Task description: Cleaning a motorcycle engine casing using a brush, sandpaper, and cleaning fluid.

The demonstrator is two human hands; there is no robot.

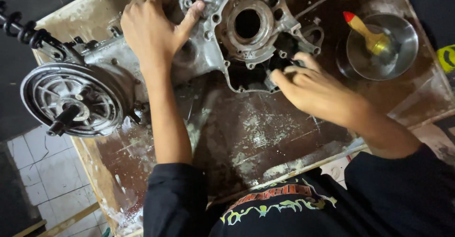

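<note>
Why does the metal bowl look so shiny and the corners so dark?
In the head view, light from above glints off the steel bowl and the engine casing; the edges beyond the worktable fall into shadow; both hands look sharp, not blurred.

Left hand [151, 30] lies palm down, thumb spread rightward, forearm straight. Right hand [310, 87] reaches in from the right, fingers curled together, pinching.
</note>
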